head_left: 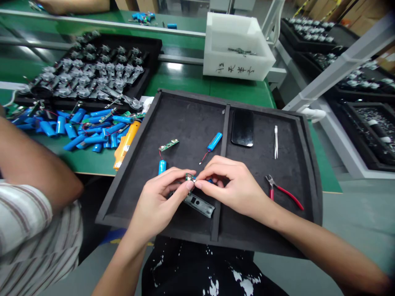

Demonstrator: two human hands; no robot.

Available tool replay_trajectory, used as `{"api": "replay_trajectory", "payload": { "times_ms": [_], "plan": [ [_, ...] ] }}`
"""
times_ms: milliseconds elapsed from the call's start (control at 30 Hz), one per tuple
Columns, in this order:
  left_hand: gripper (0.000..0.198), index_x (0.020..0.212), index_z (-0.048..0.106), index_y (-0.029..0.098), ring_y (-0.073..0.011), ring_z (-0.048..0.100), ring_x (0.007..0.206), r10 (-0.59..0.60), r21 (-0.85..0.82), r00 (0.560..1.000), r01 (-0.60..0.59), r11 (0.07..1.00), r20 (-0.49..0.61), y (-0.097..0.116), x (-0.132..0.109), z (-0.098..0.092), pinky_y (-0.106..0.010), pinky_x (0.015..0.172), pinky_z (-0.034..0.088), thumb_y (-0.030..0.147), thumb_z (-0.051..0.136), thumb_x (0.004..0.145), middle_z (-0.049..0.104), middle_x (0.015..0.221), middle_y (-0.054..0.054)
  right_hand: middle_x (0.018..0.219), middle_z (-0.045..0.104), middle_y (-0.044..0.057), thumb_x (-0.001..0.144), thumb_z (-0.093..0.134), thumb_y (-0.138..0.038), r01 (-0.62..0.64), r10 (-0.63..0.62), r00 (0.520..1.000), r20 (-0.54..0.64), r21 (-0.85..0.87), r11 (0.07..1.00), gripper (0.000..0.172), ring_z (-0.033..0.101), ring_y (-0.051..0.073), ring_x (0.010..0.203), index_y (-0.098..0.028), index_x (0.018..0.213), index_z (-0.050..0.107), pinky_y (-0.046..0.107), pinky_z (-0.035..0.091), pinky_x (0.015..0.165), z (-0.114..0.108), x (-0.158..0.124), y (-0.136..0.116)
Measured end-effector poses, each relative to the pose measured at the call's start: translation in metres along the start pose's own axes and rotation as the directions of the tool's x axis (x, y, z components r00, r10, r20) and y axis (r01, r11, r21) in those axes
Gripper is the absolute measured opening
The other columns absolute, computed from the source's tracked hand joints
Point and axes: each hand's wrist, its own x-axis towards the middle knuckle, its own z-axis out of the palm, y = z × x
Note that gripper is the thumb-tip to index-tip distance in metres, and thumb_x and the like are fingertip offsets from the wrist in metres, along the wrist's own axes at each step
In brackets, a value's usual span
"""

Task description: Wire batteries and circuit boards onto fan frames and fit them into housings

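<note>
Pinching over a black foam tray [193,123], the left hand [159,203] and right hand [233,185] press fingertips together above a slanted dark plastic casing [199,205], both gripping a tiny circuit board [190,177] from either side, its long axis hard to tell

**Small green circuit board [190,177] pinched between the left hand [159,201] and the right hand [230,185], over a dark grey plastic casing [199,204]**

The board is held by its edges at the fingertips, raised off the black foam tray [197,100], with small components seen on its face. A blue part [210,180] is mostly hidden behind the right hand's fingers. The casing is laid flat and slanted in the tray's left compartment, one end passing under the left hand and the other just beside the central divider [219,220]. A rectangular cut-out is seen in its upper face.
</note>
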Motion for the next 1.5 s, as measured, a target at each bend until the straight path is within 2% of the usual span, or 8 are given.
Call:
{"api": "replay_trajectory", "payload": {
  "times_ms": [200, 333, 600, 767, 1067, 1333, 1500],
  "plan": [
    [0.025, 0.119, 0.08, 0.027, -0.0205, 0.074, 0.097, 0.047, 0.059, 0.998, -0.05, 0.997, 0.045, 0.001, 0.001, -0.009, -0.023, 0.069, 0.064, 0.026, 0.073, 0.094, 0.075, 0.111, -0.008, 0.091, 0.069, 0.002, 0.094, 0.074, -0.024, 0.061, -0.059, 0.997, -0.055, 0.036, 0.997, 0.004, 0.061, 0.013, 0.074, -0.02, 0.094, 0.077, 0.027, 0.048, 0.06, 0.009, -0.002, 0.003],
    [0.026, 0.12, 0.08, 0.027, -0.0201, 0.072, 0.096, 0.071, 0.074, 0.996, -0.074, 0.994, 0.045, -0.002, 0.001, -0.01, -0.023, 0.069, 0.061, 0.026, 0.072, 0.096, 0.076, 0.109, -0.009, 0.09, 0.069, 0.002, 0.096, 0.074, -0.025, 0.108, -0.106, 0.992, -0.064, 0.02, 0.994, 0.006, 0.061, 0.013, 0.074, -0.02, 0.095, 0.077, 0.027, 0.048, 0.06, 0.012, -0.001, 0.006],
    [0.015, 0.102, 0.084, 0.022, -0.0181, 0.076, 0.081, -0.009, -0.046, 1.0, 0.009, 0.999, -0.018, -0.009, 0.001, -0.007, -0.026, 0.07, 0.066, 0.027, 0.08, 0.089, 0.08, 0.097, -0.007, 0.093, 0.072, 0.003, 0.097, 0.072, -0.022, 0.173, -0.176, 0.981, -0.084, -0.05, 0.984, 0.006, 0.065, 0.014, 0.08, -0.02, 0.099, 0.078, 0.028, 0.054, 0.071, 0.011, 0.0, 0.007],
    [0.011, 0.097, 0.085, 0.024, -0.0143, 0.075, 0.078, -0.014, -0.1, 1.0, 0.013, 0.995, -0.003, -0.008, 0.003, -0.009, -0.02, 0.068, 0.063, 0.023, 0.082, 0.087, 0.08, 0.093, -0.004, 0.092, 0.072, 0.003, 0.096, 0.074, -0.021, 0.174, -0.177, 0.979, -0.105, -0.035, 0.984, 0.004, 0.066, 0.014, 0.081, -0.019, 0.097, 0.078, 0.029, 0.054, 0.07, 0.013, -0.001, 0.008],
    [0.015, 0.097, 0.085, 0.031, -0.008, 0.075, 0.08, -0.036, -0.169, 0.999, 0.041, 0.985, 0.029, -0.008, 0.004, -0.009, -0.011, 0.072, 0.06, 0.019, 0.081, 0.088, 0.081, 0.093, 0.002, 0.091, 0.073, 0.004, 0.094, 0.076, -0.016, 0.263, -0.267, 0.953, -0.141, -0.045, 0.964, 0.004, 0.068, 0.013, 0.083, -0.016, 0.098, 0.078, 0.028, 0.056, 0.075, 0.016, -0.002, 0.013],
    [0.013, 0.097, 0.084, 0.028, -0.0095, 0.076, 0.083, -0.06, -0.202, 0.996, 0.071, 0.977, 0.058, -0.008, 0.006, -0.01, -0.012, 0.072, 0.06, 0.019, 0.08, 0.089, 0.081, 0.093, 0.001, 0.091, 0.072, 0.005, 0.092, 0.078, -0.015, 0.279, -0.281, 0.939, -0.199, -0.041, 0.96, 0.006, 0.068, 0.014, 0.083, -0.015, 0.098, 0.079, 0.028, 0.057, 0.075, 0.024, -0.006, 0.018],
    [0.015, 0.1, 0.084, 0.029, -0.0088, 0.075, 0.084, -0.059, -0.193, 0.996, 0.072, 0.979, 0.073, -0.008, 0.006, -0.011, -0.011, 0.072, 0.059, 0.019, 0.079, 0.091, 0.08, 0.093, 0.002, 0.091, 0.072, 0.006, 0.093, 0.076, -0.015, 0.28, -0.281, 0.942, -0.183, -0.031, 0.959, 0.006, 0.068, 0.014, 0.083, -0.014, 0.099, 0.079, 0.028, 0.056, 0.075, 0.022, -0.004, 0.015]
  ]
}}
